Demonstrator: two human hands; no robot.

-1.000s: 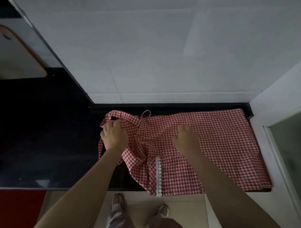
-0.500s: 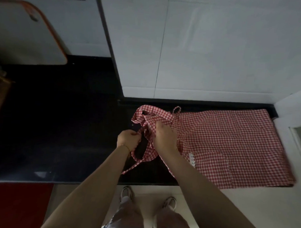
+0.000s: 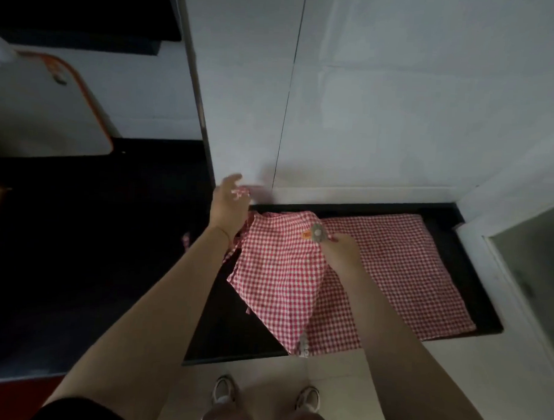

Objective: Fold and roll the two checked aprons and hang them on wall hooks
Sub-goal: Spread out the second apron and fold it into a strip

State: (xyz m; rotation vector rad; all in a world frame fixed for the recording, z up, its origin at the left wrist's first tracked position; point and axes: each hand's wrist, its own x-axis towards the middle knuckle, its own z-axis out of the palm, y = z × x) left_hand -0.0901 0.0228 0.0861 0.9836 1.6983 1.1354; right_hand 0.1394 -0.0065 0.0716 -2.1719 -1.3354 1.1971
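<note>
A red-and-white checked apron [image 3: 402,270] lies spread on the black counter [image 3: 474,279]. Its left part [image 3: 279,279] is lifted and folded over toward the middle, hanging down past the counter's front edge. My right hand [image 3: 341,253] pinches that flap's upper corner beside a small round flower patch [image 3: 317,232]. My left hand [image 3: 228,205] is raised at the apron's far left corner, fingers partly spread, with a thin checked strap [image 3: 243,192] in them. I see only one apron.
White tiled wall [image 3: 383,103] rises right behind the counter. A steel post [image 3: 195,81] stands at the wall corner. A white board with an orange rim [image 3: 50,107] leans at the back left. A white frame [image 3: 500,249] bounds the counter's right end.
The camera has tilted up. My right hand has carried the apron's left part over toward the middle, and my left hand has risen to the far corner with the strap.
</note>
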